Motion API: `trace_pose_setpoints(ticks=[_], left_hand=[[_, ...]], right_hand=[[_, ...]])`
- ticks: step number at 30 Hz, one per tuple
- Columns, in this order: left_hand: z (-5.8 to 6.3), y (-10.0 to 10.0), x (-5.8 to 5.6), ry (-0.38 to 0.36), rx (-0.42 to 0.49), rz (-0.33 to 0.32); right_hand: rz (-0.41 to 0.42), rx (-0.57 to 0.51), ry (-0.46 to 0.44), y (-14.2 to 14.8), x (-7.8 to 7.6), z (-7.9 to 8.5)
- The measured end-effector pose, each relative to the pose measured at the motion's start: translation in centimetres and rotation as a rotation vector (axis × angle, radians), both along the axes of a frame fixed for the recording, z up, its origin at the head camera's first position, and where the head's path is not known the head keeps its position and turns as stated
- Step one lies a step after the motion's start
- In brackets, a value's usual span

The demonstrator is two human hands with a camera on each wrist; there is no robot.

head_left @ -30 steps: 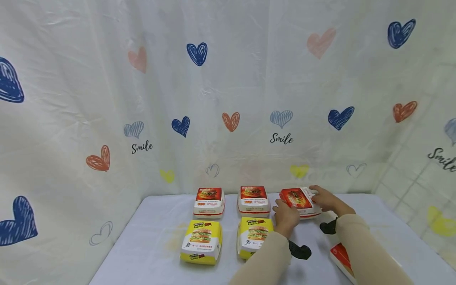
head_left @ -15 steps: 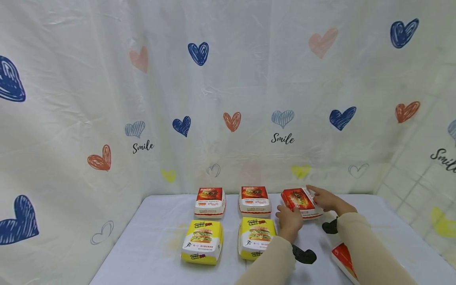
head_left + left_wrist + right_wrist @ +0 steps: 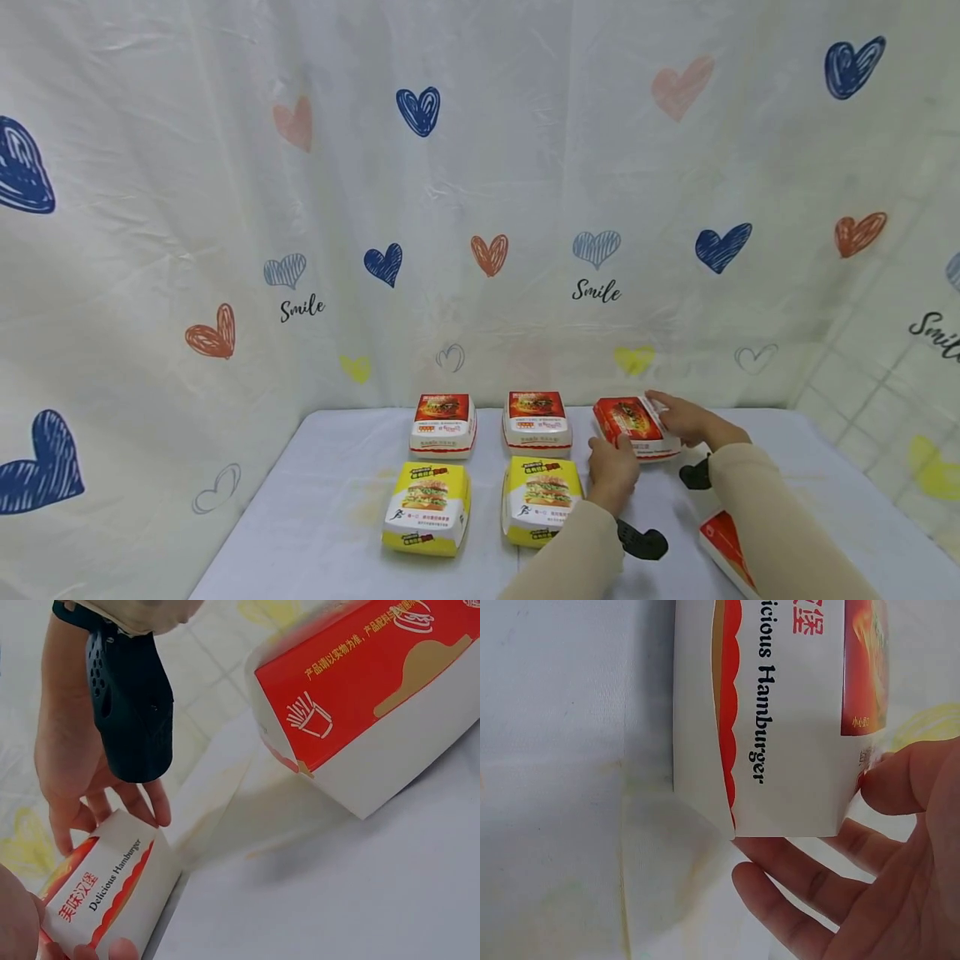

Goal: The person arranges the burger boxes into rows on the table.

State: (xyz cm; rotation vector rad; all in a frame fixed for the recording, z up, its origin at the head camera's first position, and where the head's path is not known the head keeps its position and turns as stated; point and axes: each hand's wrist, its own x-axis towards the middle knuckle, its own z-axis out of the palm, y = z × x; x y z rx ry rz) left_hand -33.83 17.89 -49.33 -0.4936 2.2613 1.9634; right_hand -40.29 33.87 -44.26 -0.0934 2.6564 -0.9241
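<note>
A red-and-white burger box (image 3: 632, 419) sits at the back right of the white table, turned slightly askew. My left hand (image 3: 613, 473) holds its front left side, fingertips (image 3: 124, 949) curled against the lower front in the left wrist view. At the opposite side my right hand (image 3: 678, 419) grips the box's right end. In the right wrist view, the right thumb (image 3: 900, 780) lies at the top edge of the burger box (image 3: 787, 735), with the other fingers along its end. "Delicious Hamburger" is printed on the front. Part of the lid is behind the hands.
Two red-and-white burger boxes (image 3: 536, 423) stand left of the held one, and two yellow ones (image 3: 426, 508) form the row in front. Another red-and-white box (image 3: 726, 546) lies at the front right, partly behind the right sleeve. A heart-print curtain (image 3: 480, 183) hangs behind the table.
The left hand has slid slightly toward the front and right along the box. The box has shifted a little right. The right hand has stayed at its end.
</note>
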Motion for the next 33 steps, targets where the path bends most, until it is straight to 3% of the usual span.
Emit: trace_pose_setpoints(ticks=[8, 19, 27, 33], left_hand=[[0.0, 0.0, 0.3, 0.014, 0.064, 0.03], [-0.6, 0.6, 0.4, 0.037, 0.147, 0.138], [-1.4, 1.4, 0.2, 0.107, 0.12, 0.209], [-1.7, 1.2, 0.2, 0.11, 0.077, 0.227]], right_hand=[[-0.039, 0.0, -0.028, 0.7, -0.5, -0.3], [-0.059, 0.008, -0.036, 0.9, -0.8, -0.4], [-0.073, 0.014, -0.058, 1.4, -1.1, -0.8], [-0.073, 0.015, -0.041, 1.3, -0.6, -0.5]])
